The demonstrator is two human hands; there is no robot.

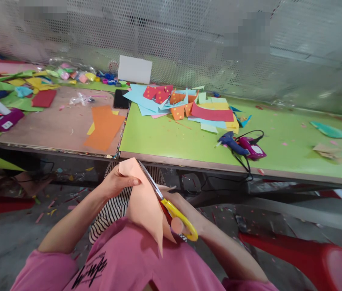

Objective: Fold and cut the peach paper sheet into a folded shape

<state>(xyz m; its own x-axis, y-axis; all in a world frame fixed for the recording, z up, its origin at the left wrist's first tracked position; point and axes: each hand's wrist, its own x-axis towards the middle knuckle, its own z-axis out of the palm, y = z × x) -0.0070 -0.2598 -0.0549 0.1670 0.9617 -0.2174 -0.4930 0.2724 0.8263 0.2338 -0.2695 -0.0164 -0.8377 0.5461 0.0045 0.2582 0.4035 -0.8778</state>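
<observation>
A sheet of peach paper (146, 202) hangs over my lap, its lower end tapering to points. My left hand (119, 182) pinches its upper left part, thumb on top. Scissors with yellow handles (178, 216) are in my right hand (186, 210), thumb through a handle loop. Their metal blades point up and left along the right edge of the paper, and look nearly closed. Part of the right hand is hidden behind the handles and paper.
Ahead, a green table (165, 145) bears coloured paper pieces (212, 113) and a blue glue gun (233, 142) with a cable. Orange paper (104, 128) and a black phone (121, 99) lie further left. A red chair (307, 258) stands at lower right.
</observation>
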